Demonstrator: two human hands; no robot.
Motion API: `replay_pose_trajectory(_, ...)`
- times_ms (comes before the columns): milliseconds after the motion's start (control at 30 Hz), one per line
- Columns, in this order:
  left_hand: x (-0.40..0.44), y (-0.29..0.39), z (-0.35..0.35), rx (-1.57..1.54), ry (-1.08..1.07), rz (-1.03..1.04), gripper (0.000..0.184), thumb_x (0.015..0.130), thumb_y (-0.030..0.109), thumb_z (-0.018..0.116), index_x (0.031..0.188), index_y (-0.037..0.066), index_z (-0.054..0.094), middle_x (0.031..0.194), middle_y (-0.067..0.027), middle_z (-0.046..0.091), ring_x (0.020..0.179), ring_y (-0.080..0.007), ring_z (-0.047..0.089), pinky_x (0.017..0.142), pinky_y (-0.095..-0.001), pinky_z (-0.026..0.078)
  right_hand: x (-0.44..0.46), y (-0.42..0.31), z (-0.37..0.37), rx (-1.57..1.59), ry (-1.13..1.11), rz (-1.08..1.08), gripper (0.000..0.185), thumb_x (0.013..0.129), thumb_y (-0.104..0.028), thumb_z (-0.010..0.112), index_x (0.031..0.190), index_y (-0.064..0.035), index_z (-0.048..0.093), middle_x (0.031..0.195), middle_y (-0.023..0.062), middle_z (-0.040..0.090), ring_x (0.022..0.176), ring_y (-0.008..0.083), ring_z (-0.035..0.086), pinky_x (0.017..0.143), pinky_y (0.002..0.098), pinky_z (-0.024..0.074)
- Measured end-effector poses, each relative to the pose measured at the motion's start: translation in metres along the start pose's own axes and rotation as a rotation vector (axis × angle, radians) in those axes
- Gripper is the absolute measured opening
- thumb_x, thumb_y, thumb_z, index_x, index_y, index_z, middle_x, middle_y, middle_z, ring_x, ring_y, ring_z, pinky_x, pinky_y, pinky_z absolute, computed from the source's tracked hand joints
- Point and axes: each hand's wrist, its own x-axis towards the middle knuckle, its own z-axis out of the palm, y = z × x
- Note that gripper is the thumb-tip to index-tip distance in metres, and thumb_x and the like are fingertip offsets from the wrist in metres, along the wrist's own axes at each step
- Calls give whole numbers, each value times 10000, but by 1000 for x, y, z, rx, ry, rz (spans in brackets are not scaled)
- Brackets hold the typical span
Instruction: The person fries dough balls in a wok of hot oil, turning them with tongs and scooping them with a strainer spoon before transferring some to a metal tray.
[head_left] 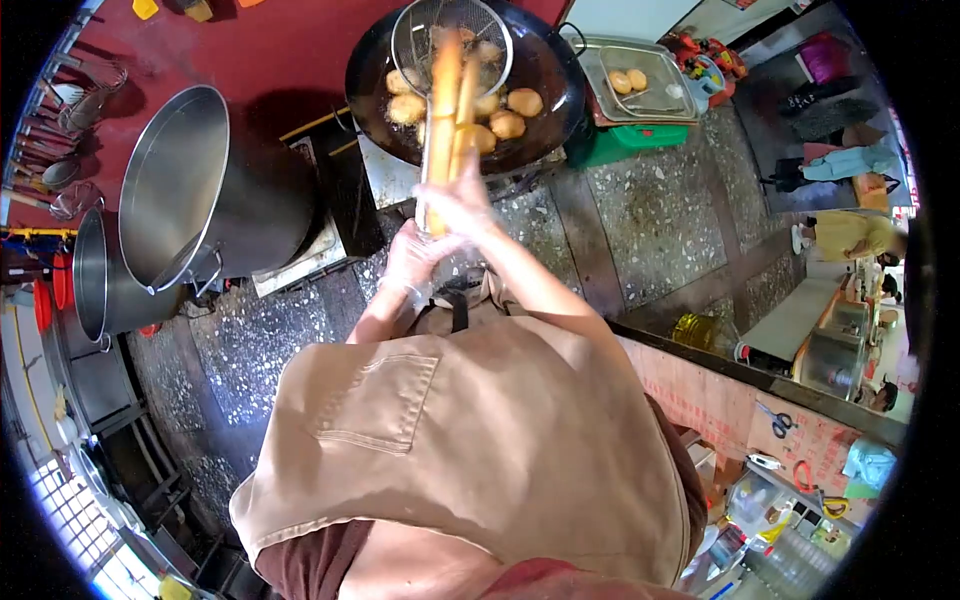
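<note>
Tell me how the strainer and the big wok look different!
The wok is dark and solid, but the strainer is silvery, see-through mesh. The wok is much wider; the strainer is smaller and covers part of it from here. Both have round rims.

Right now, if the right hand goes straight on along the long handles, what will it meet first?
Beyond the long handles it grips, the right hand would probably meet the near rim of the wok. Height is unclear and the hand is blurred, so it might pass above.
</note>
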Motion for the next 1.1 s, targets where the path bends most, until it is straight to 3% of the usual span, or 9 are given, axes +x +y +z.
replay_pose_trajectory(33, -2, 7, -4, 70, -19, -105, 434, 710, 243, 788, 975, 21, 525, 752, -6, 585, 634, -73, 524, 533, -217, 424, -5, -13, -11, 120, 74, -190, 891, 647, -78, 699, 1381, -52, 196, 1111, 179, 506, 990, 275, 553, 820, 344, 501)
replay_pose_trajectory(133, -15, 22, -13, 214, -9, -263, 393, 732, 262, 769, 916, 26, 514, 646, 10, 528, 529, -67, 482, 458, -230, 398, -3, -8, -81, 309, 42, -93, 467, 707, -7, 664, 1099, -58, 415, 814, 32, 500, 651, 122, 548, 581, 249, 482)
replay_pose_trajectory(267, -25, -1, -51, 283, 269, -276, 257, 813, 226, 682, 895, 79, 488, 553, 47, 460, 415, -54, 395, 349, -227, 312, -25, 2, -164, 368, 96, 76, 606, 717, -26, 666, 1234, -42, 352, 821, 43, 521, 626, 107, 531, 553, 229, 460)
replay_pose_trajectory(433, -40, 17, -88, 238, 320, -213, 191, 841, 162, 637, 927, 81, 488, 617, 4, 541, 449, -55, 428, 381, -212, 346, -58, 14, -196, 345, 64, 252, 259, 817, -187, 629, 979, -10, 530, 767, 35, 551, 616, 124, 536, 561, 256, 451)
replay_pose_trajectory(767, -31, 31, -72, 188, 386, -169, 181, 822, 158, 657, 905, 83, 515, 670, -6, 584, 435, -47, 430, 370, -204, 349, 12, 6, -170, -105, -519, 660, 241, 799, -277, 670, 842, -54, 587, 653, 1, 519, 452, 109, 485, 404, 254, 390)
replay_pose_trajectory(867, -35, 25, -72, 163, 373, -125, 170, 824, 150, 652, 909, 79, 522, 663, -5, 583, 431, -51, 436, 366, -208, 347, 39, -22, -150, -588, -477, 641, 332, 769, -353, 685, 841, -49, 573, 607, 35, 492, 458, 151, 484, 413, 301, 391)
replay_pose_trajectory(1000, -43, 30, -68, 218, 416, -154, 155, 829, 139, 640, 914, 68, 533, 667, -6, 584, 434, -52, 443, 368, -209, 351, 74, -18, -133, -597, -540, 725, 419, 735, -402, 701, 899, -41, 564, 653, 80, 501, 468, 190, 484, 428, 361, 407)
replay_pose_trajectory(1067, -46, 29, -67, 196, 399, -133, 154, 832, 136, 632, 923, 51, 541, 677, -8, 590, 439, -53, 446, 373, -209, 358, 87, -5, -124, -609, -575, 703, 500, 738, -411, 699, 1018, -10, 594, 805, 127, 595, 639, 223, 579, 580, 378, 472)
replay_pose_trajectory(1100, -46, 30, -65, 193, 402, -130, 154, 832, 136, 632, 923, 51, 541, 677, -8, 590, 439, -53, 446, 373, -209, 358, 79, -17, -115, -589, -623, 583, 573, 734, -428, 701, 1101, 2, 606, 1037, 162, 627, 895, 242, 598, 790, 369, 461)
